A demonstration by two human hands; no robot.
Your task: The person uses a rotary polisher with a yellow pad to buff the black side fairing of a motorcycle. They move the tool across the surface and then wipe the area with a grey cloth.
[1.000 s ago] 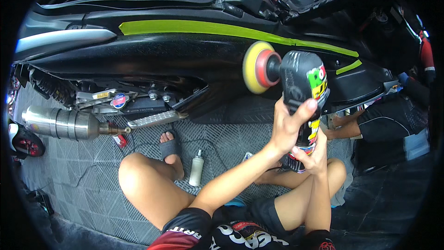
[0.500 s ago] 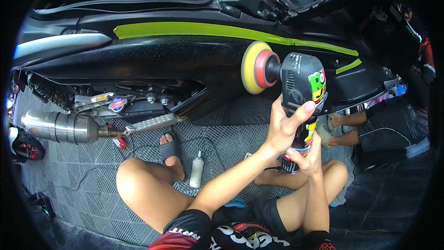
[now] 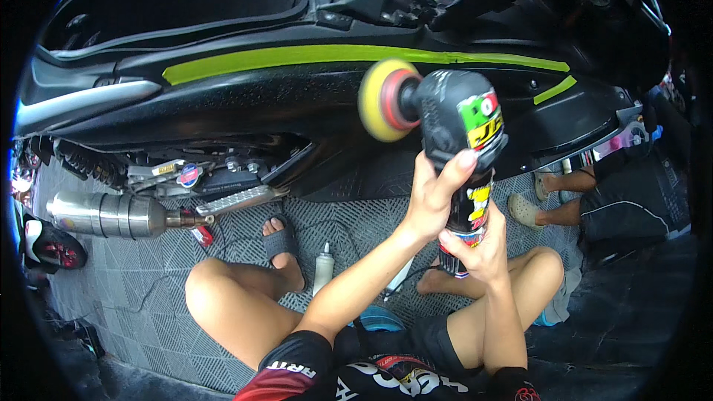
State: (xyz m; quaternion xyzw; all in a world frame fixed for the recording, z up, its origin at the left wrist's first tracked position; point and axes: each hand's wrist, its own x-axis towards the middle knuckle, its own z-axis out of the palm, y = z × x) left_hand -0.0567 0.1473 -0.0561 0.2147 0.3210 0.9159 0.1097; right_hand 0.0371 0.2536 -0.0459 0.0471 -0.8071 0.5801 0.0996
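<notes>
Both hands are wrapped around a black cordless polisher [image 3: 454, 115] covered in colourful stickers. My left hand [image 3: 437, 197] grips its body just below the head, thumb along the front. Lower down, my right hand [image 3: 479, 249] holds the handle near the base. A round yellow pad [image 3: 377, 104] with a red backing faces left, its rim blurred as if spinning. It is at the black side panel [image 3: 260, 104] of a scooter; I cannot tell whether it touches. Yellow-green masking tape [image 3: 297, 55] runs along the panel's upper edge, and small specks dot the panel's surface.
A silver exhaust [image 3: 108, 214] and a metal footpeg [image 3: 241, 199] stick out at the left. On the grey tiled floor stand a pale bottle [image 3: 322, 267] and, partly hidden, a white object [image 3: 399, 280]. Another person's feet in clogs [image 3: 524, 209] are at the right.
The polisher and both hands have shifted left and slightly up in view, the pad moving left along the panel. The whole view has shifted a little too. My grip stays the same.
</notes>
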